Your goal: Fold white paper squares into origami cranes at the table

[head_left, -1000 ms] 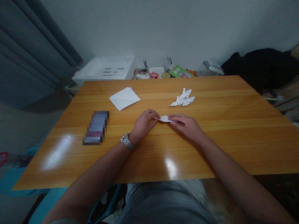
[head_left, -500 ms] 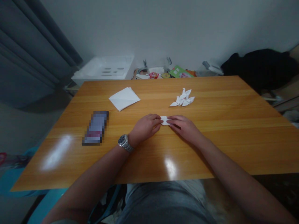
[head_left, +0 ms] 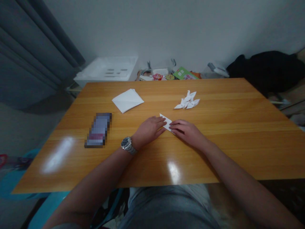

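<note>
A small folded piece of white paper (head_left: 166,122) lies slantwise on the wooden table (head_left: 226,127), one pointed corner aimed away from me. My left hand (head_left: 150,129), with a metal watch (head_left: 128,145) on its wrist, holds the paper's left side under closed-together fingertips. From the other side, my right hand (head_left: 187,131) has its fingers closed on the lower right edge. Both thumbs are partly hidden. Beyond my right hand sit several white folded paper birds (head_left: 188,101), bunched together. Farther left lies a stack of white paper sheets (head_left: 128,100).
A blurred-out phone (head_left: 98,130) rests at the table's left. Behind the table's far edge are a white foam box (head_left: 107,71), a green booklet (head_left: 185,73) and assorted small items. A dark heap of cloth (head_left: 264,70) is at the far right.
The paper has turned from lying crosswise to a slant and now shows a pointed, triangular outline. Both hands remain on it, with the fingers slightly shifted.
</note>
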Available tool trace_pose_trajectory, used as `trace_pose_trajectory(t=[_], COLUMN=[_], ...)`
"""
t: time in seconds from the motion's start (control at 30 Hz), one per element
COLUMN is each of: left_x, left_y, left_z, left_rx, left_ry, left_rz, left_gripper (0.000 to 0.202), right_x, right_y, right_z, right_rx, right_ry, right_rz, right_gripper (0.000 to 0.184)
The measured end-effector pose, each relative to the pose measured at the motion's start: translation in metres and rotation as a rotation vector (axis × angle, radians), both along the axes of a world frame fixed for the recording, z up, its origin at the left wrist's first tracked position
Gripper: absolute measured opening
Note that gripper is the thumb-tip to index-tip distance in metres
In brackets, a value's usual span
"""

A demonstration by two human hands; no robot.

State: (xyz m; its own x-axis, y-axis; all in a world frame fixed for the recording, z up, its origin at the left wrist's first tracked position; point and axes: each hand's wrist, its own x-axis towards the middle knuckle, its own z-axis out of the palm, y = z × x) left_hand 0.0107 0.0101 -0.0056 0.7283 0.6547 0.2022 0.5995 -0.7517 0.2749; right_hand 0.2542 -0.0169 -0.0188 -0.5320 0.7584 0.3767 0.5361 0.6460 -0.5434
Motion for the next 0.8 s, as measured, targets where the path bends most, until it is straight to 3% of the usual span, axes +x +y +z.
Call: trace_pose_trajectory(t=[0.27, 0.53, 0.8], left_x=[0.0013, 0.0085, 0.0080], left_y=[0.0016, -0.0017, -0.0009], left_z=[-0.0036, -0.0003, -0.0018], left_rx=[-0.032, 0.031, 0.016], left_ry=[-0.104, -0.098, -0.091], left_rz=[-0.069, 0.037, 0.032], left_gripper=[0.032, 0.032, 0.030], right_x=[0.0024, -0.0003, -0.0005], right_y=[0.0027, -0.0007, 0.0016], right_z=[-0.0035, -0.0039, -0.0019], right_rx=[0.046, 0.060, -0.037], right_ry=[-0.019, -0.088, 0.020], right_rz=[-0.086, -0.120, -0.141], right_gripper=[0.028, 0.034, 0.022])
